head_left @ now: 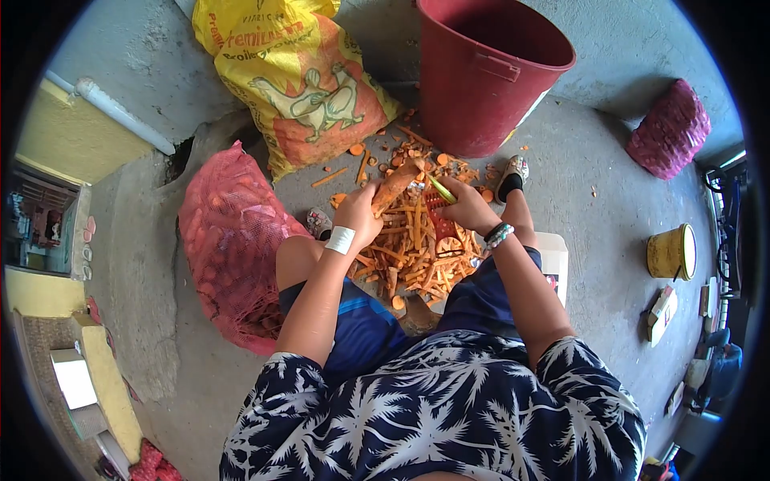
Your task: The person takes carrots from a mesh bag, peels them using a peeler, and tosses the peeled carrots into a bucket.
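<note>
My left hand [358,215] is wrapped round a thick orange carrot [395,186], which points up and to the right. In my right hand [469,207] is a small tool with a green-yellow handle [440,189], its tip close beside the carrot. Below both hands lies a heap of orange carrot pieces and peelings [413,232] between my legs. A red plastic basket [443,228] shows partly among the pieces, under my right hand.
A red mesh sack of carrots [233,240] stands at the left, a yellow printed sack [309,96] behind it. Behind the heap is a tall red bin [485,88]. At the right are a purple mesh sack [670,132] and a yellow bucket [667,252].
</note>
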A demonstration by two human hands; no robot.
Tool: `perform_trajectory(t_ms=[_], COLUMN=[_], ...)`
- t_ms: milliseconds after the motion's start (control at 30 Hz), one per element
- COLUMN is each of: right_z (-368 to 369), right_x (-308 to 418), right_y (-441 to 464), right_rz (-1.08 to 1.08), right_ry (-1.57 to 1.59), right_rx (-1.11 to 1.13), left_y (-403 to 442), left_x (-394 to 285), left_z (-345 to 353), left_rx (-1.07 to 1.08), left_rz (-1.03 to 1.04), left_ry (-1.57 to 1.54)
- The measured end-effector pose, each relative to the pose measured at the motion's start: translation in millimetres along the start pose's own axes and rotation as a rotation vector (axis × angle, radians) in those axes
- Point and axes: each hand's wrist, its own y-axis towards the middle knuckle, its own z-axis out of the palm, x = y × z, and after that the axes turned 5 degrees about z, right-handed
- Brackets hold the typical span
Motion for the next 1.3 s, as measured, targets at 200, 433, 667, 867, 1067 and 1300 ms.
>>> perform_trajectory(t_ms=[200, 433, 667, 867, 1067, 1300], right_z=[13.7, 102.9, 76.5, 87.3, 84.0, 91.2], right_x=[-49.8, -164.2, -107.0, -123.4, -119.8, -161.4], right_y=[18.7, 3.2, -19.8, -26.7, -25.0, -8.7], right_rz=[0.092, 0.480, 0.540, 0.378, 0.368, 0.433], right_ry=[-0.276, -0.037, -0.013, -0.119, -0.148, 0.028], right_rx=[0.131, 0.317, 0.358, 0.243, 0.167, 0.008], left_y=[-14.4, 14.0, 33.1, 63.3, 67.3, 66.9], left_x=[-6.1, 0.8, 40.6, 3.5, -43.6, -27.5], left_z=[-2.1, 4.2, 9.8, -23.8, -89.8, 22.4], left_rx=[0.369, -0.024, -0.050, -0.261, 0.209, 0.338], left_rz=[0.176, 0.081, -0.241, -0.260, 0.535, -0.447], left_ry=[-0.853, -1.412, -0.901, -1.589, -2.182, -1.679])
